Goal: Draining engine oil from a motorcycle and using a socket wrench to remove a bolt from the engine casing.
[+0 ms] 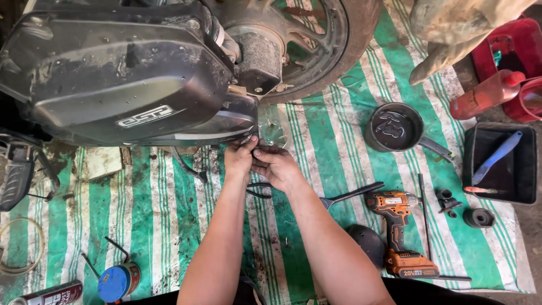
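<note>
A scooter's black engine cover [124, 73] fills the upper left, with the rear wheel [333, 39] behind it. My left hand [240, 158] and my right hand [276, 165] meet under the cover's lower right edge. Their fingers pinch a small dark part there. A clear plastic cup or funnel [275, 129] sits just above my right hand, below the wheel hub. What exactly the fingers grip is hidden by the hands.
A green and white striped mat [316, 141] covers the floor. On it lie an orange cordless drill [398, 231], a black pan of dark oil [395, 127], a long-handled tool [350, 195], a black tray [499, 164], a red bottle [485, 93], sockets [479, 217] and a blue can [117, 282].
</note>
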